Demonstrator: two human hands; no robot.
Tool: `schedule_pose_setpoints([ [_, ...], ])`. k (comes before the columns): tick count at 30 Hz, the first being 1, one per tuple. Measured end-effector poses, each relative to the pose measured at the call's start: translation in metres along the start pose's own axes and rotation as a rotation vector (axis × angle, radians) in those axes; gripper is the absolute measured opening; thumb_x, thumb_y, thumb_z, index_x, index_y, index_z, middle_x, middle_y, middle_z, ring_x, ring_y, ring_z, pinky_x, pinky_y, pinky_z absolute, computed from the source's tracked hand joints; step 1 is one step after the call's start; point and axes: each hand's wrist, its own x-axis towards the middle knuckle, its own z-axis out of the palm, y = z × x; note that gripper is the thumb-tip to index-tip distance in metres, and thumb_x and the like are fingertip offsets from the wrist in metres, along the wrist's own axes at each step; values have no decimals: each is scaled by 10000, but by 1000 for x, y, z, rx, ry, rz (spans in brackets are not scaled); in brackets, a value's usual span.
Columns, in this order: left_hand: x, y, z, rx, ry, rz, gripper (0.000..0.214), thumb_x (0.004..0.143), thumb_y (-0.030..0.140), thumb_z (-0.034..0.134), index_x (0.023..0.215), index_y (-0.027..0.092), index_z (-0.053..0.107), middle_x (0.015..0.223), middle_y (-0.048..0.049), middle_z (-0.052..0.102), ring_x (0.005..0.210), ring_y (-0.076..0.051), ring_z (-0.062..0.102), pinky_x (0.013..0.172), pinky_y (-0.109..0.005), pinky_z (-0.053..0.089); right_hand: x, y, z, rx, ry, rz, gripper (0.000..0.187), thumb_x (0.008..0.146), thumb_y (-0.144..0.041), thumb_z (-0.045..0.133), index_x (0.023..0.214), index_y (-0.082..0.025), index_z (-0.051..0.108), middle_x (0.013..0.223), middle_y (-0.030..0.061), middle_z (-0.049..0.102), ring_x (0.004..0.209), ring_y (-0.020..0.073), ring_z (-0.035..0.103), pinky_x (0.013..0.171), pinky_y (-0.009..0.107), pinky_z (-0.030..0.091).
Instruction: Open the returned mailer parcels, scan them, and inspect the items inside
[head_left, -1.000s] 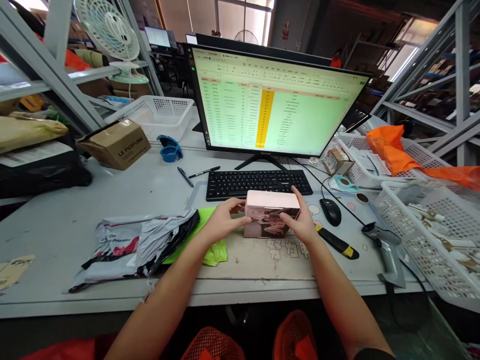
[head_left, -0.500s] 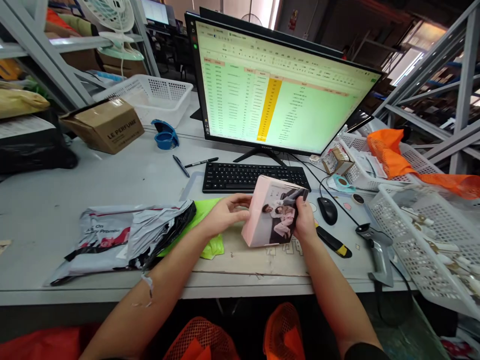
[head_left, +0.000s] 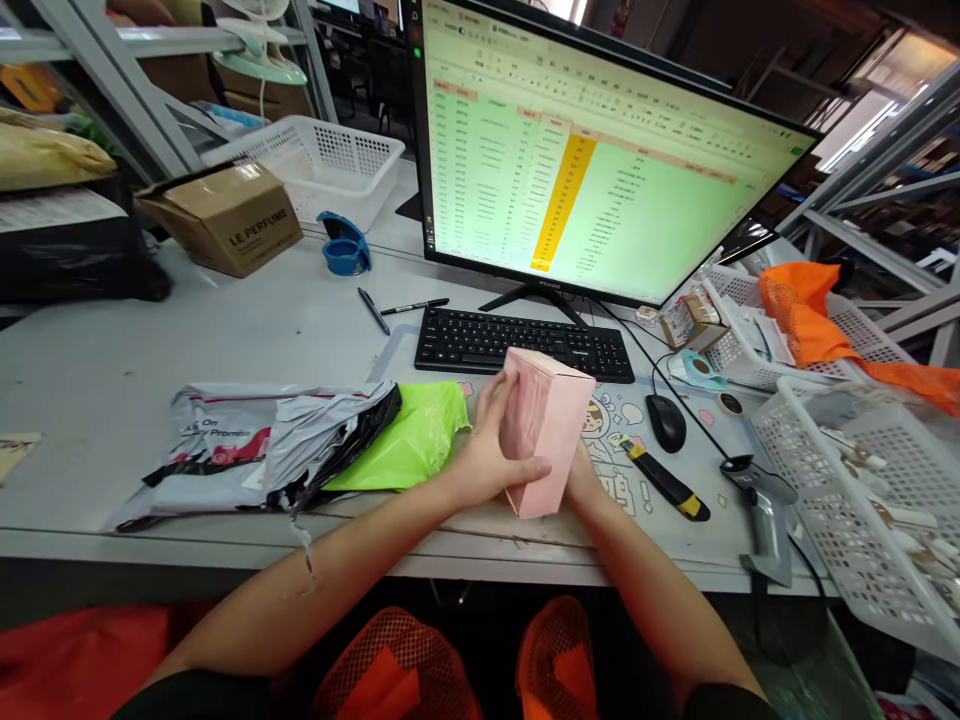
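A pale pink box (head_left: 551, 435) is held upright between my two hands, just above the front of the desk. My left hand (head_left: 491, 450) grips its left face, with the thumb across the near side. Behind the box's right side is my right hand (head_left: 581, 475); its fingers are mostly hidden by the box, though it appears to hold it. Left of my left hand lie a lime-green bag (head_left: 412, 435) and a grey-white mailer bag (head_left: 240, 440) with black lining showing. A yellow-and-black utility knife (head_left: 667, 480) rests to the right.
A keyboard (head_left: 517, 342), a mouse (head_left: 665, 422) and a monitor (head_left: 600, 170) stand behind the box. To the right are a barcode scanner (head_left: 765, 510) and a white basket (head_left: 832, 510) with small items. A cardboard box (head_left: 232, 220) and blue tape dispenser (head_left: 345, 250) sit back left.
The box has been turned: its photo-printed face is out of sight and plain pink sides show now. My left hand has closed onto it, and my right hand has moved behind it.
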Motion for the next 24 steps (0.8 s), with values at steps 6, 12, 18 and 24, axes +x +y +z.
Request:
schedule_pose_setpoints([
  [6,-7,11,-5,356,142,205,1320,595,509,908,1628,410,93,1652,-97,46,1554,-418,120,1233,-672,226,-8,1,-1,59,-59,-18,584,962,-679,465,1236,-210,680,1337,82,677,1275,333,590,1127,520,471],
  [12,5,1,-19,13,-65,105,972,826,755,577,1612,277,263,1639,-153,250,1496,-424,306,1133,-593,421,-3,-32,-6,-78,-31,-244,612,988,-695,401,1397,-271,568,1548,74,497,1420,326,467,1156,520,432],
  [18,2,20,-30,721,-31,376,915,677,457,826,1509,325,469,1617,-133,320,1478,-488,254,1149,-695,250,6,-50,-44,52,-96,-208,684,972,-744,351,1479,-294,445,1557,115,471,1371,324,526,1120,540,461],
  [24,3,17,-23,993,-153,483,805,670,321,767,1441,277,539,1503,-165,427,1435,-482,280,1092,-672,268,9,-59,-69,-103,-237,74,617,809,-477,810,1323,-237,566,1270,129,655,1045,273,688,907,443,577],
])
